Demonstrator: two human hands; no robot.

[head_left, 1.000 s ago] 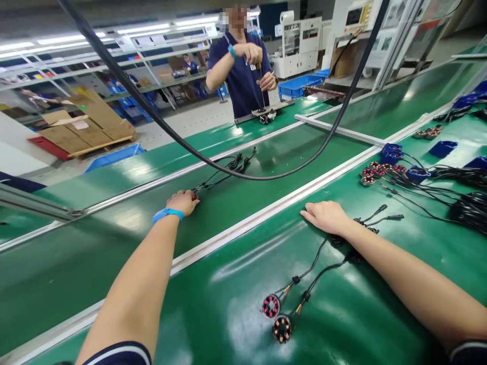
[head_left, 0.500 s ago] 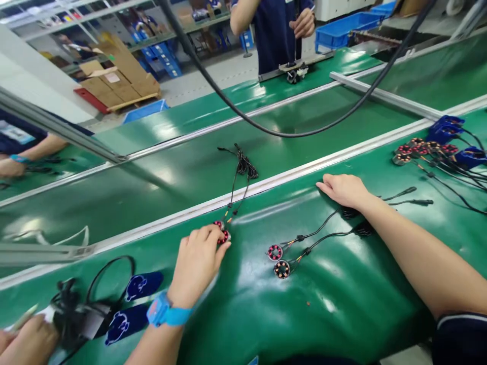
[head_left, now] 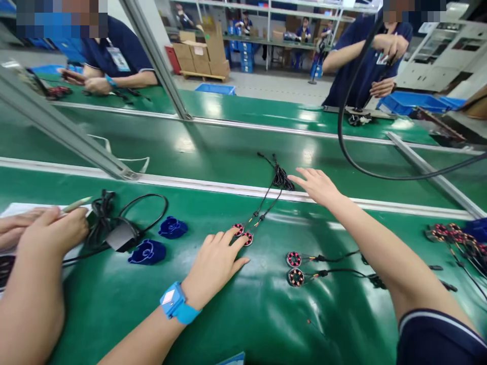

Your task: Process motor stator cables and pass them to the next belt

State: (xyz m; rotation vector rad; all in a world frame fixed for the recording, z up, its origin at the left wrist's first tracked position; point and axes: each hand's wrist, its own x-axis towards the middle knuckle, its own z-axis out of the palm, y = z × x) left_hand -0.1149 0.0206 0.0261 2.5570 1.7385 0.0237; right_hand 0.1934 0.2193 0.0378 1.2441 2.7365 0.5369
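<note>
White shelves (head_left: pixel 269 10) stood across the floor (head_left: pixel 281 87) behind the green worktop (head_left: pixel 228 314). The right hand (head_left: pixel 315 183), unclenched and gripping nothing, hovered over the far edge beside two bundled cables (head_left: pixel 281 178). The left hand (head_left: pixel 218 258), loosely spread, touched two coils (head_left: pixel 249 238) near that edge. Two blue covers (head_left: pixel 147 252) lay further left, two more coils (head_left: pixel 290 258) further right.

Your left hand (head_left: pixel 218 261) has brought the two round, metal-rimmed coils with red windings (head_left: pixel 248 238) from the green channel (head_left: pixel 228 147) beyond the long white rail (head_left: pixel 213 187) onto the near glossy green surface (head_left: pixel 213 324); its fingers, earlier curled about them, now lie spread. Your right hand (head_left: pixel 315 186) has left the other pair's black cables (head_left: pixel 376 280) and now reaches, fingers extended, to the first pair's looped black cable bundle (head_left: pixel 280 178).
</note>
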